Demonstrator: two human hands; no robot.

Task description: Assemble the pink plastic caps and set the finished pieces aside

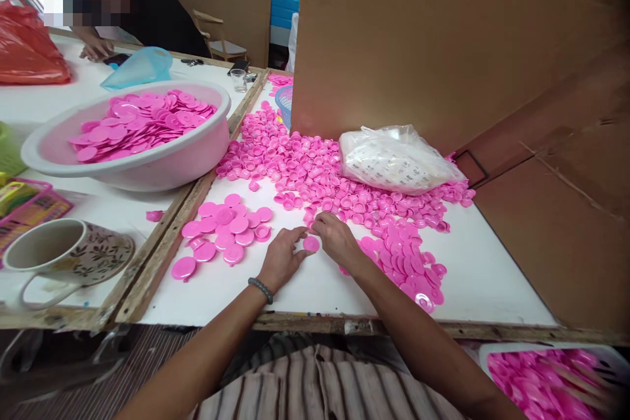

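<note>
My left hand (pixel 281 257) and my right hand (pixel 337 241) meet over the white table (pixel 482 275), both gripping one pink plastic cap (pixel 310 244) between the fingertips. A beaded bracelet sits on my left wrist. A small group of flat pink lids (pixel 226 230) lies just left of my left hand. A broad heap of small pink caps (pixel 315 170) spreads behind both hands. More pink caps (pixel 408 262) lie right of my right hand.
A clear bag of white pieces (pixel 394 157) rests on the heap. A white basin (pixel 162 164) of pink lids, a mug (pixel 69 256) and a blue scoop (pixel 140 65) stand on the left table. Another person sits at the far left. Cardboard (pixel 443 39) walls the right.
</note>
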